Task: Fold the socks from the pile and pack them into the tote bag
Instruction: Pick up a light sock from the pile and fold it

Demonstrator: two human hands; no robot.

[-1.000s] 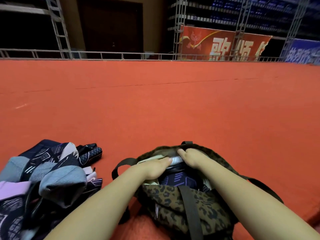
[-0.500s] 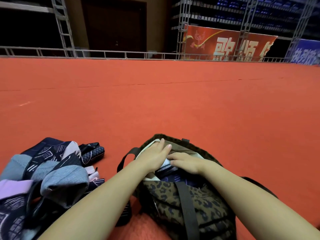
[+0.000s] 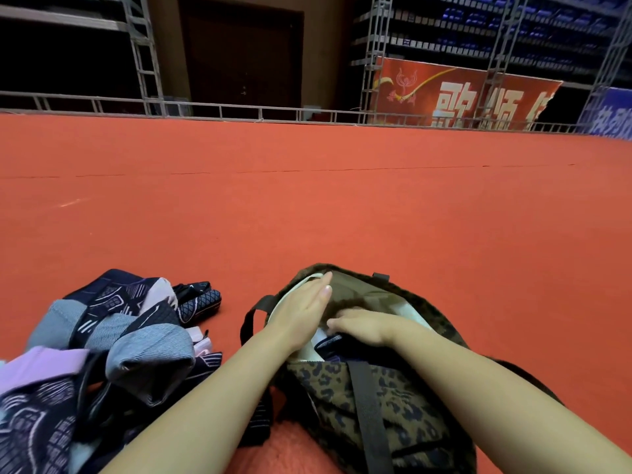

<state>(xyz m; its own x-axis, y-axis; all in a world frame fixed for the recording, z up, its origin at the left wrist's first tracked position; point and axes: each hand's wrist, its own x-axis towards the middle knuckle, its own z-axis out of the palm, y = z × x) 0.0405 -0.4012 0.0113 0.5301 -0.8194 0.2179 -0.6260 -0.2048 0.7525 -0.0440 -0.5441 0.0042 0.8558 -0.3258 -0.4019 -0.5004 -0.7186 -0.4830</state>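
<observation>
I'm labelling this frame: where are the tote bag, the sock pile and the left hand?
tote bag (image 3: 403, 401): head view, leopard-print front wall.
sock pile (image 3: 150, 357): head view, grey sock on top.
left hand (image 3: 301, 311): head view, back of the hand.

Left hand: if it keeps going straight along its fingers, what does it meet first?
Probably the far inner wall of the tote bag: the left hand lies flat, fingertips pointing at it. Depth is unclear.

Red-orange carpet floor (image 3: 307, 206) runs to a metal railing (image 3: 239, 111), a red banner (image 3: 461, 97) and dim shelving (image 3: 478, 32) behind
</observation>
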